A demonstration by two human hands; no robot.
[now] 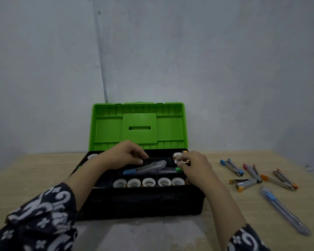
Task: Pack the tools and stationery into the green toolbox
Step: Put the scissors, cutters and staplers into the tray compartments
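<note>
Open toolbox (140, 124) on the counter (225, 211), lid raised. Both hands work over the tray: the left hand (123, 154), fingers curled, rests on a wrapped cutter (145, 168) lying lengthwise left to right; the right hand (192, 164) pinches a small tape roll (184, 161) at the tray's right end. Staplers (252, 175) and a second cutter (284, 211), long axis running toward the near right, lie unpacked right of the box, nearer the right hand, which must first release its roll.

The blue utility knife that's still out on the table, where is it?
In the head view the blue utility knife lies on the table at far right, nearest the camera, just below the staplers and right of the toolbox.
</note>
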